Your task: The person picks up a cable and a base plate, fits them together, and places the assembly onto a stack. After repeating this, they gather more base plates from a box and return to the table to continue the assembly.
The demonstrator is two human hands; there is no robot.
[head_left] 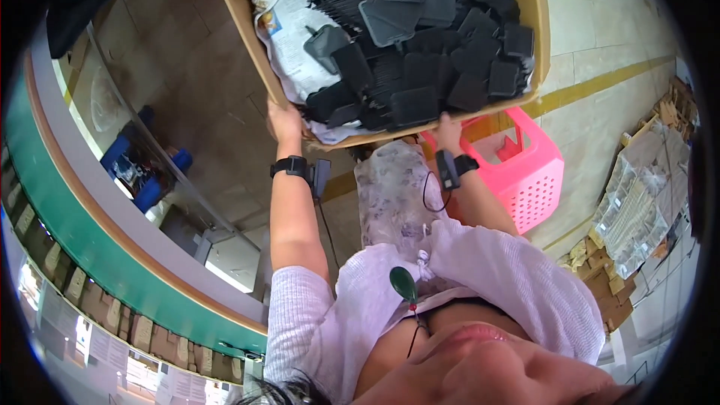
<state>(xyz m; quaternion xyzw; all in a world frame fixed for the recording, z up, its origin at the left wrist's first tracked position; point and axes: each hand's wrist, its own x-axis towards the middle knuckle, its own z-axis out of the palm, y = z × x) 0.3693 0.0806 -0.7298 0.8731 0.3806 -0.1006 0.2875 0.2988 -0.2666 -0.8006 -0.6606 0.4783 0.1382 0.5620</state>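
Both left hand (285,121) and right hand (448,135) grip the box (541,30), seemingly a carrying step, next likely needing level support.

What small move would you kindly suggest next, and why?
Perhaps slide the right hand rightward along the near edge of the cardboard box: the left hand is by the near left corner, while the right sits well in from the near right corner, and loose black pieces are heaped inside.
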